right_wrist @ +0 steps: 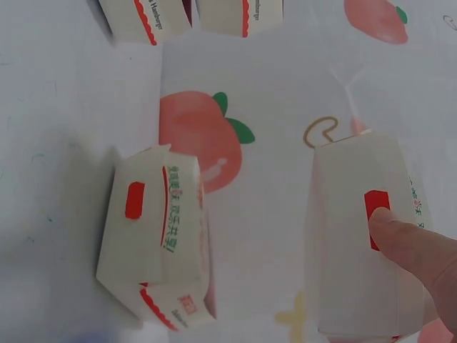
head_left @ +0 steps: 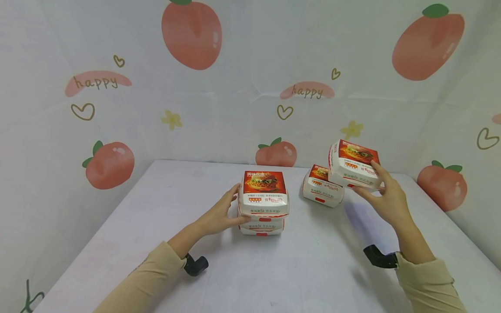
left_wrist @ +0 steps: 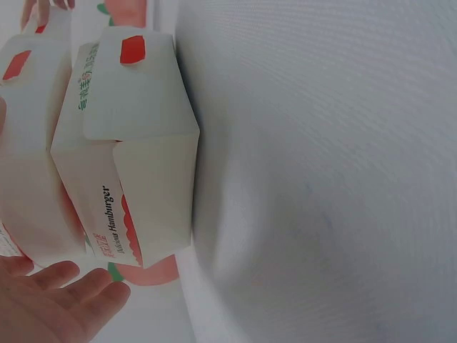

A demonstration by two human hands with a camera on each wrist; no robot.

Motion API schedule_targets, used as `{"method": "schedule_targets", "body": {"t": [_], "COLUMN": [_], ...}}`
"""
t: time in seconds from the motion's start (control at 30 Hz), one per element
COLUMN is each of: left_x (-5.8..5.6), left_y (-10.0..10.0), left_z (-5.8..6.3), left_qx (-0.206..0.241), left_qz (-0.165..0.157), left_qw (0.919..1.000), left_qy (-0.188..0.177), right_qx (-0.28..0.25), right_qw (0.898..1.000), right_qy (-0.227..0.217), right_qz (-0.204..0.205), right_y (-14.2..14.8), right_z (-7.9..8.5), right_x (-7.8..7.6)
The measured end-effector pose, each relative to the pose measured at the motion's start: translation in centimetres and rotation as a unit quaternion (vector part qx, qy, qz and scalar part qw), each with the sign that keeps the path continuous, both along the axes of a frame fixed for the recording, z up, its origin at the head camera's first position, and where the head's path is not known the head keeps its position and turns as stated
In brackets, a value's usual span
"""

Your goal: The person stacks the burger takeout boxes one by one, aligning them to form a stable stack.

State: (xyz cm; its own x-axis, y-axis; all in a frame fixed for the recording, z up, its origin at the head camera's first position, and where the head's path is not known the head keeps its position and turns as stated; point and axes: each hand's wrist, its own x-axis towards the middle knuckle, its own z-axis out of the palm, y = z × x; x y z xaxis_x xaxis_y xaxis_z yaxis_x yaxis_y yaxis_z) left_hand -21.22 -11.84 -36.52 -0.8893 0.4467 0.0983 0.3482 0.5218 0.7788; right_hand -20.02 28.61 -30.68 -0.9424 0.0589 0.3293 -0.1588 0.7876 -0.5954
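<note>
Two white and red paper hamburger boxes stand stacked mid-table, the upper box (head_left: 264,200) square over the lower box (head_left: 261,227). My left hand (head_left: 213,217) is at the stack's left side, thumb at the front near the seam. In the left wrist view its fingers (left_wrist: 78,296) are extended and spread beside the boxes. My right hand (head_left: 385,198) pinches another hamburger box (head_left: 352,161) in the air, thumb on the red front tab and fingers on the top. Behind and left of that raised box, a further hamburger box (head_left: 322,192) sits turned on the table, partly covered by it in the head view.
The white table (head_left: 305,269) meets a hanging white cloth (head_left: 231,113) printed with peaches, hearts and the word "happy" at the back. Black wrist mounts (head_left: 195,265) jut inward from both tan sleeves.
</note>
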Motion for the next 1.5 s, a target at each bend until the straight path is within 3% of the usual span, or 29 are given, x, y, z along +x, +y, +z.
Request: {"method": "schedule_targets", "body": {"t": [1.5], "left_x": [0.1], "left_y": [0.1], "left_z": [0.1], "left_qx": [0.002], "left_qz": [0.006], "left_qw": [0.9999], "left_qy": [-0.014], "right_qx": [0.002], "right_qw": [0.997], "right_qy": [0.028], "right_qz": [0.078], "right_y": [-5.7], "right_z": [0.9], "right_x": [0.3]}}
